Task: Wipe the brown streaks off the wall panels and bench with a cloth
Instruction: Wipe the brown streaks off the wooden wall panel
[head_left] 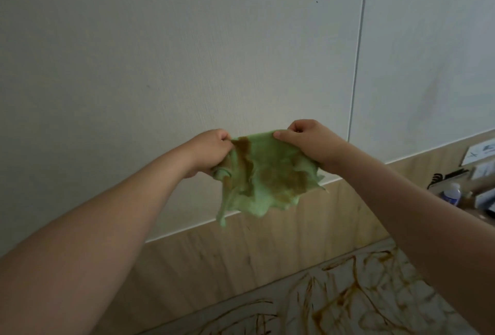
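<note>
Pale wall panels behind brown-smeared, crumpled green cloth

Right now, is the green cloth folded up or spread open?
Spread open. The left hand and right hand pinch its top edge apart, and the green cloth hangs loose, brown-stained.

No text you can read.
Cards, well to the right of your right hand: dark printed marks, too blurred to make out.
Bottle, below those cards, lower than your right hand: blue-and-white label, wording too small and blurred for you to read.
</note>
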`<state>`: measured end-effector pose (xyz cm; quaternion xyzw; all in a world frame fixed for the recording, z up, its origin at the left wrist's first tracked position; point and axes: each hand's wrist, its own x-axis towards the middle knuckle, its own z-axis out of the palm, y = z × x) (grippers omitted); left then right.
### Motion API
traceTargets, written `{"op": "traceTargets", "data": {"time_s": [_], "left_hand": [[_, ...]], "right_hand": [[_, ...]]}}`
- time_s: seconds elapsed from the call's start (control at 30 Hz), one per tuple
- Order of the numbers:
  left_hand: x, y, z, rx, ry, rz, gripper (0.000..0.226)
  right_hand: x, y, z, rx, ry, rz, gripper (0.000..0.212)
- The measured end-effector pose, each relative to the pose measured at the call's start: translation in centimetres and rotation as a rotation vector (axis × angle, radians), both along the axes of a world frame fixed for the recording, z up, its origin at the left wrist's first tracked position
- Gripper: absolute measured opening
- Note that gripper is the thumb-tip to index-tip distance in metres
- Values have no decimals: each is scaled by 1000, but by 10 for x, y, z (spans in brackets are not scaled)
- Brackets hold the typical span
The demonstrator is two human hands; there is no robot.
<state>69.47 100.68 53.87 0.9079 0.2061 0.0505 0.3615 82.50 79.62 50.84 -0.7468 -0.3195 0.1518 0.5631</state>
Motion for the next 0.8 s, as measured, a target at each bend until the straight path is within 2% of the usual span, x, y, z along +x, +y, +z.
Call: {"op": "traceTargets", "data": {"time_s": [0.07, 0.13, 0.2, 0.3, 0.37, 0.4, 0.47, 0.57, 0.67, 0.73, 0.8], "left_hand": [[3, -8, -7, -365, -83, 25, 16], [4, -7, -11, -607, -174, 28, 19], [5, 1, -13, -754, -227, 34, 27], [-1, 6, -11, -908, -231, 45, 40], [-4, 6, -9, -966, -233, 16, 43], [-4, 7, -8, -986, -239, 5, 43], [-6, 10, -6, -1002, -251, 0, 42], [-5, 21, -5, -1016, -260, 21, 41], [-10, 30, -9, -994, -183, 0, 56], [-10, 29, -18, -829, -107, -94, 38], [-7, 26, -26, -639, -116, -92, 25]], "right_hand": [[-19, 7, 5, 71, 232, 198, 42], [-26, 7, 8, 81, 275, 358, 50], [-20, 7, 8, 131, 237, 284, 47], [-6, 8, -3, 140, 23, 47, 28], [-6, 9, -18, 41, -68, 96, 40], [-10, 10, -25, -6, -50, 157, 50], [-15, 13, -37, -47, 30, 273, 55], [-14, 17, -46, 131, 190, 325, 46], [-15, 15, -41, 259, 319, 292, 32], [-15, 12, -40, 266, 287, 259, 24], [-14, 7, -39, 271, 288, 281, 14]]}}
